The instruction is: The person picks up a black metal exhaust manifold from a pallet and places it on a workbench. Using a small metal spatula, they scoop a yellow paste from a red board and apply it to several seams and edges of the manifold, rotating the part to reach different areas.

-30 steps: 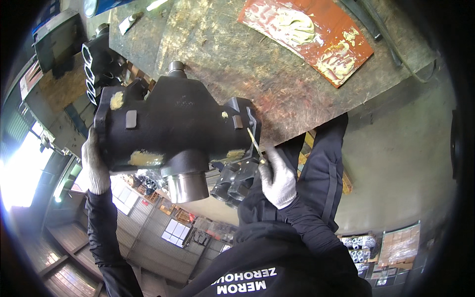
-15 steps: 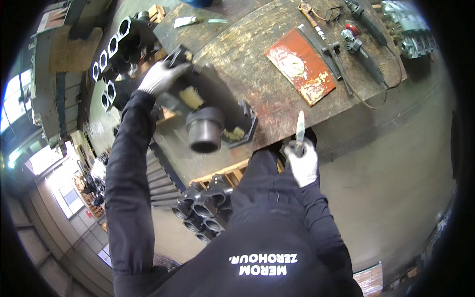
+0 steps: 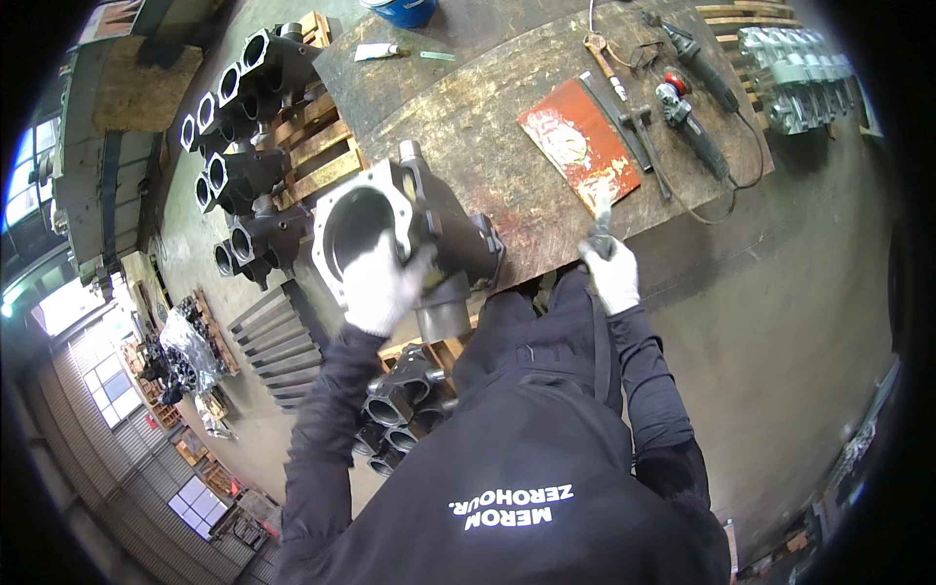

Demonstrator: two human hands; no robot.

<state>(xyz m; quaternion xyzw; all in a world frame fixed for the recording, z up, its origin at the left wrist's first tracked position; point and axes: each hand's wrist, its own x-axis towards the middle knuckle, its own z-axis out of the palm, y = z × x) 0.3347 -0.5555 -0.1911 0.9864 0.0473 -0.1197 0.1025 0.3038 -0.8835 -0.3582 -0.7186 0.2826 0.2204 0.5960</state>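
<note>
A black cast housing (image 3: 450,219) lies on the near left edge of the worktable, its pale-rimmed round opening turned toward me. My left hand (image 3: 382,290), in a white glove, is in front of the lower rim of that opening. Motion smears its fingers, so I cannot see whether they grip the rim. In my gloved right hand (image 3: 612,275) is a putty knife (image 3: 603,203), held by its dark handle. Its blurred blade reaches the near corner of a red board (image 3: 575,136) smeared with cream-coloured paste; contact cannot be made out.
A T-handled tool (image 3: 645,146), an angle grinder (image 3: 697,132) and another corded power tool (image 3: 697,58) lie at the right. Farther back are a white tube (image 3: 376,51) and a blue bucket (image 3: 405,12). More black castings (image 3: 244,166) stand on pallets at the left.
The housing has turned so its large opening faces me. My left hand has come nearer, from its far end to the rim. My right hand has moved the putty knife up to the red board.
</note>
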